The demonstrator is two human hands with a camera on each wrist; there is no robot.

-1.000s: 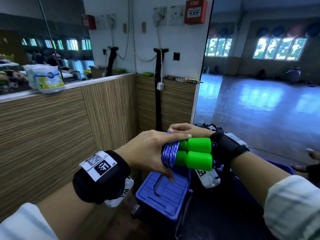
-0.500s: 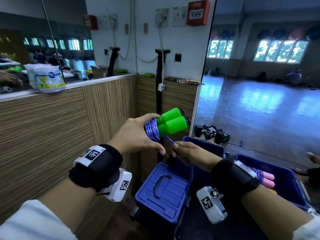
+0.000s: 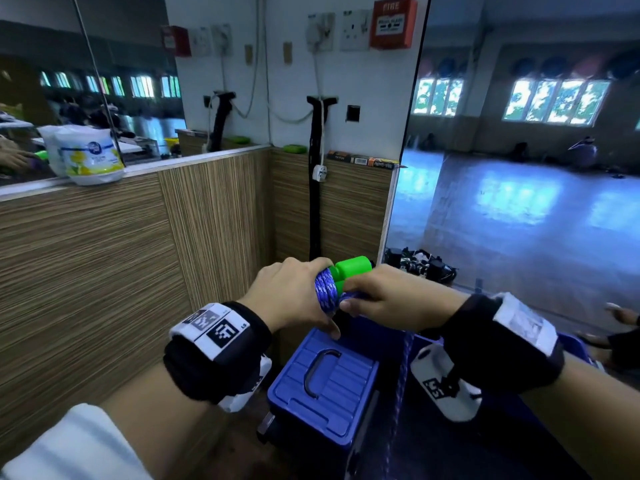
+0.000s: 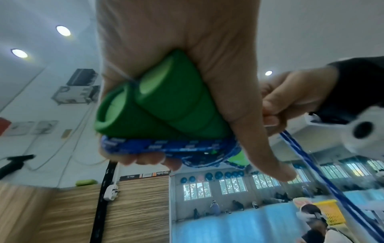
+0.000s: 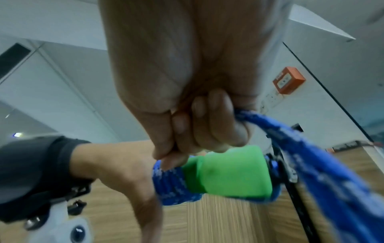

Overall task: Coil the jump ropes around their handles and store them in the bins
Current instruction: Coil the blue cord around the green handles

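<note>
From the head view, the left hand [image 3: 291,296] grips the two green handles [image 3: 349,270] side by side, with the blue rope [image 3: 325,292] already wound in a thick band around them. The right hand [image 3: 384,296] pinches the loose run of rope just beside the coil, and the free tail hangs down from it past a closed blue box [image 3: 322,389] with a handle on its lid. By my reading the coiling step is under way and the storing is not yet begun; the next move calls for carrying the rope round the handles again while the left hand keeps them from spreading, with steady tension so the turns do not slip off.

In the left wrist view, the left hand [image 4: 176,65] curls round the handles [image 4: 158,105], fingertips under the rope [image 4: 166,146], while the right hand [image 4: 290,97] nips the strand to the right.

In the right wrist view, the right hand [image 5: 199,118] is closed on the rope [image 5: 307,157], which arcs away right; the handles [image 5: 226,174] sit just below, held by the left hand [image 5: 124,167].

No tabletop carries the things; all is held in the air. The room has striped wood panels [image 3: 104,271], a ledge with a tissue pack [image 3: 86,154], a red fire alarm [image 3: 393,22] far on the white wall, and a big mirror [image 3: 519,168] at right showing a hall.
</note>
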